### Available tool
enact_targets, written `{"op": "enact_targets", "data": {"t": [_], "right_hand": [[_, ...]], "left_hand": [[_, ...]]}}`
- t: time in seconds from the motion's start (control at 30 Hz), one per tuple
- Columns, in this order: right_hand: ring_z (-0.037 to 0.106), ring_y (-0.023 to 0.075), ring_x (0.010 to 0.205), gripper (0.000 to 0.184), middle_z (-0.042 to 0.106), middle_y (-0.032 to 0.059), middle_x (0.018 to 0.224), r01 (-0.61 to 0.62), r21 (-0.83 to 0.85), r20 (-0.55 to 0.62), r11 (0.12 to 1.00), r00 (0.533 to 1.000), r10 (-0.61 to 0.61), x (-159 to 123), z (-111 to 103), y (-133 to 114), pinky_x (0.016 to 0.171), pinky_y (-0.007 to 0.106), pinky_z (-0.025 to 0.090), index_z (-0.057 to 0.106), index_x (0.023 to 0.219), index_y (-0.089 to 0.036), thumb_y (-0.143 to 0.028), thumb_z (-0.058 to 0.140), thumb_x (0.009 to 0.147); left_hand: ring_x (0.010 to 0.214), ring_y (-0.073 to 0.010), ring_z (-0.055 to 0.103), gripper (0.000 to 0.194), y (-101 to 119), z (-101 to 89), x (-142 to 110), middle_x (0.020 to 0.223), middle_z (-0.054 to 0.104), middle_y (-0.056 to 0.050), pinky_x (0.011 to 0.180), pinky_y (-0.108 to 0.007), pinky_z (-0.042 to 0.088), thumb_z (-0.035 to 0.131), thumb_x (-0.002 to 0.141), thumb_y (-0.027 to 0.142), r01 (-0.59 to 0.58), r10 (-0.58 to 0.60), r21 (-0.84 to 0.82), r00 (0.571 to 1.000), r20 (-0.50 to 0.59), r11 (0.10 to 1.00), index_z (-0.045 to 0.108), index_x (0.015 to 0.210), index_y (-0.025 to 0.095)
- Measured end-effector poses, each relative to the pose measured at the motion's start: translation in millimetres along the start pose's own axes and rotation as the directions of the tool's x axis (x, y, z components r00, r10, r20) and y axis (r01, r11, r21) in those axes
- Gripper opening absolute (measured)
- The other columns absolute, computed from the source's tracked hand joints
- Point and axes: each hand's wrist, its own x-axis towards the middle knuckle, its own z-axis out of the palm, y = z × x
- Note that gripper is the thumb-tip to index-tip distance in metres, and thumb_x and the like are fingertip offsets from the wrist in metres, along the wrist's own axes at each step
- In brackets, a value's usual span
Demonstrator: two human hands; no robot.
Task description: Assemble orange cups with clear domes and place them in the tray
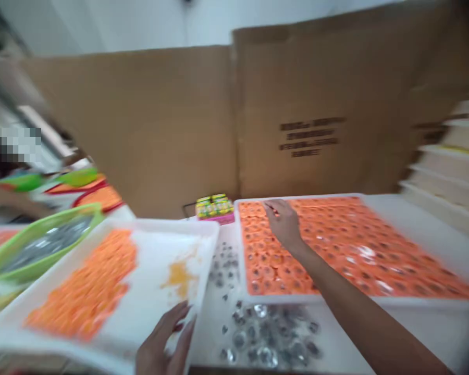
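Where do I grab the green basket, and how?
I'd take the green basket by its rim, fingers hooked over from above at opposite sides. It's oval and open-topped, with the rim standing around the silvery things inside.

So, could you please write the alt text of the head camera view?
A person's right hand is over a white tray densely covered with orange pieces; the left hand is at the near right edge of another tray. Small shiny pieces lie on the table before brown cardboard.
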Motion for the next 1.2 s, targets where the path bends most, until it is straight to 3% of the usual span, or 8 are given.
{"op": "enact_targets", "data": {"t": [0.1,0.2,0.3,0.37,0.43,0.57,0.8,1.2], "right_hand": [[0.055,0.0195,0.090,0.017,0.064,0.0067,0.092,0.268,0.315,0.115,0.911,0.941,-0.317,-60,30,-78,0.083,0.033,0.043,0.064,0.091,-0.019,-0.024,0.048,0.088],[0.054,0.0188,0.085,0.021,0.064,0.0061,0.086,0.247,0.521,0.305,0.817,0.840,-0.448,-126,58,-143,0.077,0.032,0.044,0.063,0.088,-0.019,-0.021,0.042,0.091],[0.054,0.0185,0.083,0.022,0.064,0.0057,0.084,0.171,0.509,0.429,0.843,0.799,-0.421,-165,79,-175,0.075,0.032,0.043,0.063,0.086,-0.020,-0.023,0.042,0.091],[0.054,0.0183,0.085,0.020,0.064,0.0053,0.087,0.156,0.442,0.483,0.884,0.789,-0.380,-172,85,-179,0.077,0.032,0.042,0.064,0.086,-0.020,-0.023,0.044,0.091],[0.054,0.0178,0.085,0.019,0.065,0.0047,0.087,0.177,0.384,0.527,0.906,0.764,-0.373,-169,86,-178,0.078,0.032,0.041,0.064,0.086,-0.020,-0.024,0.046,0.090],[0.055,0.0164,0.083,0.023,0.065,0.0030,0.082,0.243,0.310,0.603,0.919,0.697,-0.388,-161,81,-175,0.079,0.031,0.038,0.064,0.081,-0.020,-0.026,0.044,0.091],[0.053,0.0151,0.081,0.032,0.064,0.0023,0.079,0.289,0.281,0.617,0.915,0.676,-0.403,-162,78,-178,0.077,0.029,0.036,0.063,0.076,-0.019,-0.029,0.038,0.094],[0.052,0.0156,0.080,0.033,0.063,0.0029,0.077,0.297,0.283,0.588,0.912,0.697,-0.410,-163,78,-173,0.075,0.029,0.034,0.064,0.075,-0.019,-0.029,0.038,0.094]], "left_hand": [[0.074,-0.0196,0.064,0.021,0,-4.6,2,0.086,0.069,-0.005,0.066,-0.029,0.053,0.057,0.079,0.037,-0.054,0.057,-0.069,0.997,0.043,0.996,0.067,0.091,0.024],[0.074,-0.0174,0.062,0.019,-3,-12.7,3,0.082,0.067,-0.004,0.068,-0.027,0.050,0.052,0.084,0.034,-0.011,0.009,-0.150,1.000,-0.014,0.989,0.064,0.090,0.020],[0.073,-0.0170,0.062,0.020,-19,-36.7,12,0.080,0.067,-0.004,0.066,-0.026,0.049,0.050,0.085,0.036,0.025,-0.038,-0.138,0.995,-0.094,0.990,0.061,0.089,0.020],[0.075,-0.0171,0.061,0.023,-37,-64.6,30,0.082,0.066,-0.004,0.067,-0.026,0.048,0.047,0.086,0.038,0.046,-0.033,0.088,0.988,-0.149,0.995,0.060,0.090,0.020],[0.080,-0.0170,0.060,0.026,-58,-95.7,57,0.090,0.066,-0.004,0.071,-0.027,0.047,0.041,0.089,0.036,0.065,-0.028,0.510,0.996,-0.080,0.858,0.059,0.097,0.020],[0.081,-0.0224,0.059,0.014,-98,-135.3,113,0.087,0.065,-0.007,0.072,-0.032,0.044,0.057,0.079,0.025,0.038,-0.117,0.688,0.991,0.068,0.725,0.063,0.090,0.018],[0.095,-0.0219,0.057,0.025,-131,-120.2,152,0.104,0.060,-0.008,0.083,-0.044,0.046,0.058,0.083,0.032,-0.065,-0.262,0.804,0.927,0.268,0.591,0.059,0.100,0.014],[0.092,-0.0218,0.057,0.042,-128,-108.4,153,0.103,0.061,-0.011,0.079,-0.035,0.044,0.064,0.075,0.040,-0.109,-0.267,0.790,0.906,0.329,0.603,0.055,0.107,0.013]]}}
